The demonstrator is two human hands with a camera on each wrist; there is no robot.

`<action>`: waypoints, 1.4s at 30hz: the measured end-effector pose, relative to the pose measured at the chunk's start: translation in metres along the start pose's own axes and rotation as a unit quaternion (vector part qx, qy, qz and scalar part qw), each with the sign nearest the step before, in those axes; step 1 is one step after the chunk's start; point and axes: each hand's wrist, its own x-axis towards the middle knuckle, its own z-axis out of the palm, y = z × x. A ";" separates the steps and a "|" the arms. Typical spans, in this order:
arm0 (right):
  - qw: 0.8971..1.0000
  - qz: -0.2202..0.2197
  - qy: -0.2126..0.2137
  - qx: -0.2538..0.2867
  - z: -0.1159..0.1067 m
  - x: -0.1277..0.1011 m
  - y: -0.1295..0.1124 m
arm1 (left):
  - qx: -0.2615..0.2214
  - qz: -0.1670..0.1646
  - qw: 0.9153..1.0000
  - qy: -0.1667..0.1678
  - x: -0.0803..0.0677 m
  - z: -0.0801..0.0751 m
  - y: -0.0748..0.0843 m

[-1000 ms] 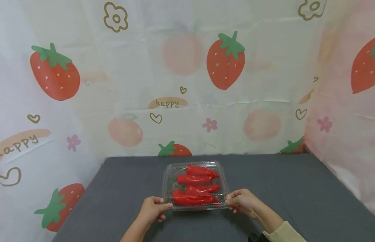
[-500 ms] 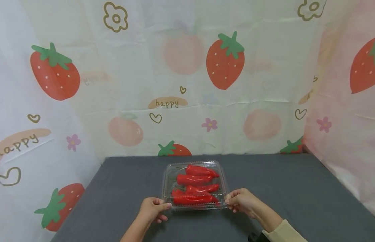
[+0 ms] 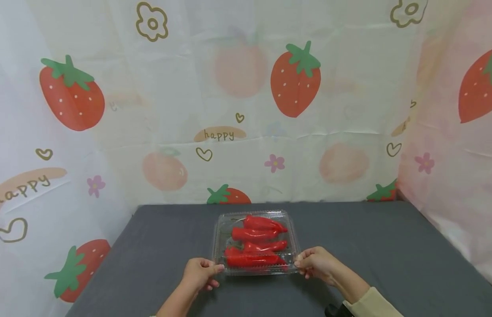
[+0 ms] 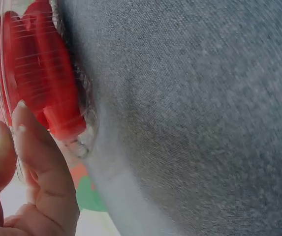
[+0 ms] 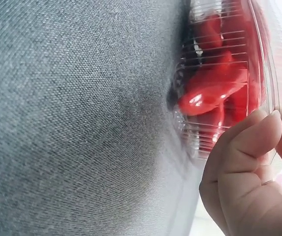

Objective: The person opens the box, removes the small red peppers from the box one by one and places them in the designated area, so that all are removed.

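Note:
A clear plastic clamshell box (image 3: 225, 220) with its lid down holds several red peppers (image 3: 259, 235), lying crosswise in it. My left hand (image 3: 200, 276) pinches the near left corner of its rim between thumb and fingers. At the near right corner, my right hand (image 3: 317, 265) pinches the rim the same way. In the left wrist view, the thumb and index finger (image 4: 37, 142) grip the thin plastic flange beside a pepper (image 4: 57, 78). The right wrist view has the curled fingers (image 5: 239, 152) on the rim, with glossy peppers (image 5: 204, 93) showing through the ribbed wall.
The box is on a table with a dark grey cloth (image 3: 170, 237). Behind and on both sides hangs a pale fabric sheet (image 3: 246, 176) printed with strawberries, hearts and flowers. A black object (image 3: 337, 311) shows by the right sleeve (image 3: 372, 304).

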 end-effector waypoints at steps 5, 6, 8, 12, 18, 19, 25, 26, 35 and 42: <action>1.000 -0.001 -0.009 0.000 0.001 0.001 0.001 | 0.012 -0.001 1.000 -0.004 0.000 -0.002 0.001; 1.000 -0.001 -0.011 0.000 0.002 0.002 0.001 | 0.020 -0.006 1.000 -0.005 0.000 -0.003 0.001; 1.000 -0.001 -0.016 0.003 0.001 0.002 0.001 | 0.036 -0.019 0.999 -0.012 0.001 -0.005 0.001; 1.000 -0.001 -0.023 0.009 -0.001 0.002 -0.002 | 0.063 -0.036 0.997 -0.040 0.001 -0.011 0.002; 0.999 0.002 -0.028 0.016 -0.005 0.001 -0.005 | 0.063 -0.053 0.990 -0.114 0.004 -0.027 0.006; 0.999 0.003 -0.028 0.016 -0.005 0.001 -0.005 | 0.064 -0.054 0.988 -0.130 0.005 -0.030 0.006; 1.000 0.007 -0.007 -0.009 -0.006 -0.001 -0.007 | 0.058 -0.054 0.979 -0.185 0.011 -0.043 0.007; 1.000 0.008 -0.002 -0.017 -0.006 -0.002 -0.008 | 0.054 -0.054 0.979 -0.187 0.012 -0.044 0.007; 0.993 0.032 0.074 -0.086 -0.003 -0.006 -0.016 | -0.014 -0.025 0.987 -0.161 0.023 -0.035 -0.001; 0.992 -0.005 0.106 -0.066 -0.002 -0.006 -0.016 | -0.040 -0.032 0.988 -0.144 0.033 -0.026 0.001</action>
